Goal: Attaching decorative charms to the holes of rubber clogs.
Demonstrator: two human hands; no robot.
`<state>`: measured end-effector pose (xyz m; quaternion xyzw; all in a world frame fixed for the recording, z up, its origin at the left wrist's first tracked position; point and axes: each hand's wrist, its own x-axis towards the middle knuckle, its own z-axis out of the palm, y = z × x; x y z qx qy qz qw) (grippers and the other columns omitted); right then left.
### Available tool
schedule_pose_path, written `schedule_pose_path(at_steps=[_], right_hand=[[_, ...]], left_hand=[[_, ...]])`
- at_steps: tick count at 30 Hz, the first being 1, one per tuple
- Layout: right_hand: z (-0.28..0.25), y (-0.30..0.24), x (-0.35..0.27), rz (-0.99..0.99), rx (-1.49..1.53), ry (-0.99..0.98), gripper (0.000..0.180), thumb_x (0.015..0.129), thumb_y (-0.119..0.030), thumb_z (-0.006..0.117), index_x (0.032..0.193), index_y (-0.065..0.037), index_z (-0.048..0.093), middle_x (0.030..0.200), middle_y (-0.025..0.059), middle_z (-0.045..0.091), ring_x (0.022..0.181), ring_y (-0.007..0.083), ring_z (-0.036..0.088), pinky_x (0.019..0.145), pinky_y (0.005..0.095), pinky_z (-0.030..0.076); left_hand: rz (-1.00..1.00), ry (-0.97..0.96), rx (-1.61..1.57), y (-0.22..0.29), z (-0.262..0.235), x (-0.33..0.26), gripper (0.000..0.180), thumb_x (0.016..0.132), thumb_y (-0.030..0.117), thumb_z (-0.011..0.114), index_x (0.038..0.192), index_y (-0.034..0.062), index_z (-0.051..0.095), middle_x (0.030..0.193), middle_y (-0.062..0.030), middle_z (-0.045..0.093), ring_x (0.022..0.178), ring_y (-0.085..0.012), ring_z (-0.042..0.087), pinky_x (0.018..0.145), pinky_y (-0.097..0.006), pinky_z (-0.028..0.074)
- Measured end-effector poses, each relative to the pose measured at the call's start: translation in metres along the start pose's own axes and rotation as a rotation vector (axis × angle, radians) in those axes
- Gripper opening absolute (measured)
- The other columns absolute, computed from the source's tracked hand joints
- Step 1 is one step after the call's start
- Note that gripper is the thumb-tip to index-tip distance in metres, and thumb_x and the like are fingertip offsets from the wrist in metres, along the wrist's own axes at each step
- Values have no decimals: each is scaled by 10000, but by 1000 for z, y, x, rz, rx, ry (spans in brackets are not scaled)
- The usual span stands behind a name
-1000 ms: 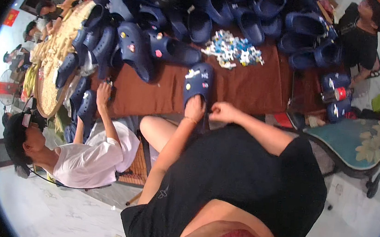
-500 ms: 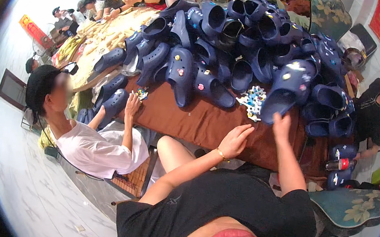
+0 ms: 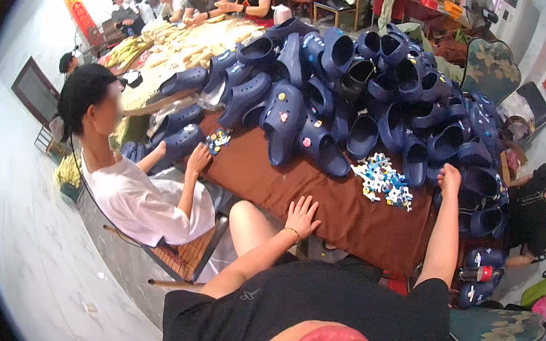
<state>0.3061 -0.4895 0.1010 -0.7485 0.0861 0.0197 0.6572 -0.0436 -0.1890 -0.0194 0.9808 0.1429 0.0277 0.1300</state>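
We cannot tell our right hand's [image 3: 448,178] grip among the navy clogs [image 3: 478,182], while our left hand [image 3: 302,215] lies spread on the brown tablecloth [image 3: 348,218], the charm pile [image 3: 384,180] just beyond.

black short-sleeved shirt [image 3: 312,308] — small pale chest mark | thin bracelet [image 3: 291,232] — left wrist

so the left hand [image 3: 303,215] lies flat on the table [image 3: 347,225] near its front edge. the right hand [image 3: 449,178] is further back and to the right, up at the clog pile [image 3: 361,93]. between them, just left of the right hand, sit the charms [image 3: 384,181]. a co-worker [image 3: 132,182] sits off to the left of the left hand.
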Motion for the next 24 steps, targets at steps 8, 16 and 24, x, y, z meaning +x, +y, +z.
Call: schedule_pose_path(at_steps=[8, 16, 24], right_hand=[[56, 114, -94, -156, -470, -420, 193, 826, -210, 500, 811, -27, 560, 617, 33, 553, 470, 88, 497, 383, 223, 373], [92, 139, -208, -849, -787, -254, 124, 757, -175, 560, 842, -86, 549, 758, 79, 525, 728, 256, 539, 632, 374, 439], [95, 141, -206, -737, -849, -294, 135, 746, -180, 573, 844, -94, 538, 762, 77, 530, 744, 246, 544, 658, 363, 443]], left_hand=[[55, 54, -13, -4, -3, 2, 613, 798, 440, 470, 1301, 129, 310, 1384, -91, 214, 1292, -271, 135, 1027, -471, 128], [40, 50, -33, -4, 4, -2, 627, 780, 461, 490, 1295, 144, 323, 1387, -86, 213, 1292, -267, 138, 1025, -470, 138], [18, -10, -9, -6, 4, 2, 695, 742, 491, 528, 1313, 166, 303, 1400, -91, 184, 1302, -271, 115, 1035, -471, 109]])
